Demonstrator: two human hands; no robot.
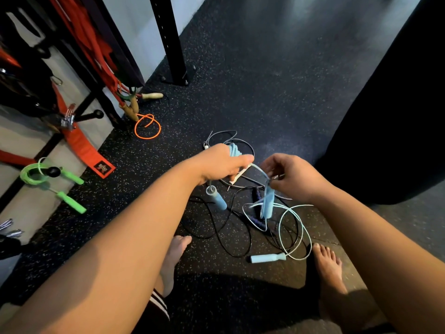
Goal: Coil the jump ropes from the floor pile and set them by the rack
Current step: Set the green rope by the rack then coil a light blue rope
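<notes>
Firmly, left grip clutches blue rope coils; right grip pinches its trailing strand.

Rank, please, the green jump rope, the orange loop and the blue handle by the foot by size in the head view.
1. green jump rope
2. orange loop
3. blue handle, longer but slimmer than the loop and nearer, so unsure.

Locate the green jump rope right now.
Head view, far left: the green jump rope lies coiled with its handles on the pale floor strip, just left of the red strap where it ends on the floor.
</notes>
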